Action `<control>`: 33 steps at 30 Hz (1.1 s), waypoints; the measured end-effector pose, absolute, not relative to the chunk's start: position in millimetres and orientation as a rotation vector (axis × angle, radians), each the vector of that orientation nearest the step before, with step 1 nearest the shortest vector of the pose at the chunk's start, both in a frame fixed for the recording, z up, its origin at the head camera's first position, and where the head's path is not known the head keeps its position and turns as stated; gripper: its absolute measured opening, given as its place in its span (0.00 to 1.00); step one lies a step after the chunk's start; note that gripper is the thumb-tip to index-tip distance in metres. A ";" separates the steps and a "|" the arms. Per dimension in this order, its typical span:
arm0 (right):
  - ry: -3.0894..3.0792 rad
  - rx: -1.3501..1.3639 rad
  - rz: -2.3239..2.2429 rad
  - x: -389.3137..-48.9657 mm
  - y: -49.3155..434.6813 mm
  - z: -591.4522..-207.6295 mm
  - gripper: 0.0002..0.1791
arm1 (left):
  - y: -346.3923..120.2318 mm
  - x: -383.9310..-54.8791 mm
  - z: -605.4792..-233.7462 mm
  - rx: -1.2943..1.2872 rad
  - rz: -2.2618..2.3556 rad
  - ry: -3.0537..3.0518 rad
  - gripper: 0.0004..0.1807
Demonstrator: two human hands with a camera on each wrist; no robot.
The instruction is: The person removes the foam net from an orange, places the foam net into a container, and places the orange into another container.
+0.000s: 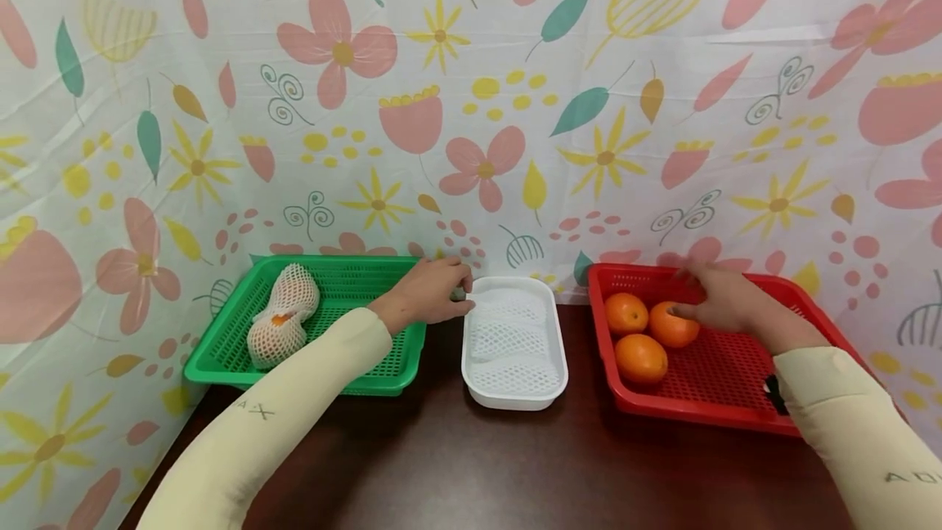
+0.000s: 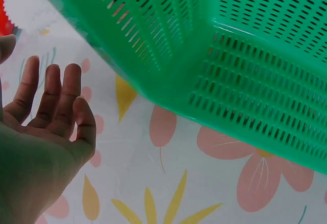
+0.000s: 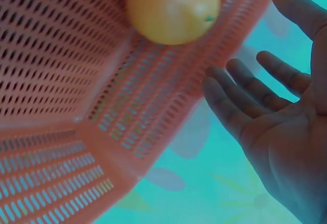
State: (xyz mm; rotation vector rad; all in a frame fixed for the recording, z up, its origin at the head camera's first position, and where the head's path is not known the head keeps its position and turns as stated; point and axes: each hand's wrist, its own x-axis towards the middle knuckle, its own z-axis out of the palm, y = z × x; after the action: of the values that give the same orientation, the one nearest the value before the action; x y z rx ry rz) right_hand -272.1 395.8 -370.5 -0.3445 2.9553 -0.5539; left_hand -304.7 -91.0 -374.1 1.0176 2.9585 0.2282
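Beside the left rim of the white tray [image 1: 477,395], my left hand [image 1: 427,293] hovers with its fingers loosely bent. The left wrist view shows the same hand [image 2: 46,127] with an empty palm, next to the corner of the green basket [image 2: 168,75]. White foam nets [image 1: 511,338] lie flat in the tray. My right hand [image 1: 724,301], slightly blurred, is over the back of the red basket [image 1: 724,411]. Its thumb overlaps one orange [image 1: 673,325] in the head view. In the right wrist view its fingers [image 3: 225,101] are spread, holding nothing.
Two more oranges, a back one [image 1: 625,314] and a front one [image 1: 641,359], sit at the red basket's left end. Inside the green basket [image 1: 294,383] lie two fruits wrapped in foam nets [image 1: 275,340]. A flowered cloth [image 1: 471,105] hangs right behind the containers on the dark table [image 1: 500,464].
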 end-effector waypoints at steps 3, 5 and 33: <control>3.002 -0.354 -0.552 -267.7 398.3 -366.9 0.38 | -91.9 -301.6 -369.6 1.027 0.278 2.980 0.15; 3.035 -0.374 -0.544 -265.6 398.5 -365.7 0.34 | -92.6 -300.0 -365.9 1.031 0.311 2.998 0.14; 3.223 -0.478 -0.713 -202.0 343.3 -351.4 0.38 | -125.5 -267.1 -355.9 1.066 0.749 3.128 0.07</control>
State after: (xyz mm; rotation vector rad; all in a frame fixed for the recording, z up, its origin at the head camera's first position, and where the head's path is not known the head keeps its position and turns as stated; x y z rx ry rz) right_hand -202.0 343.3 -351.4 -0.4776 3.2229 -0.7133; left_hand -267.1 -125.5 -355.9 1.0663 3.1276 0.7487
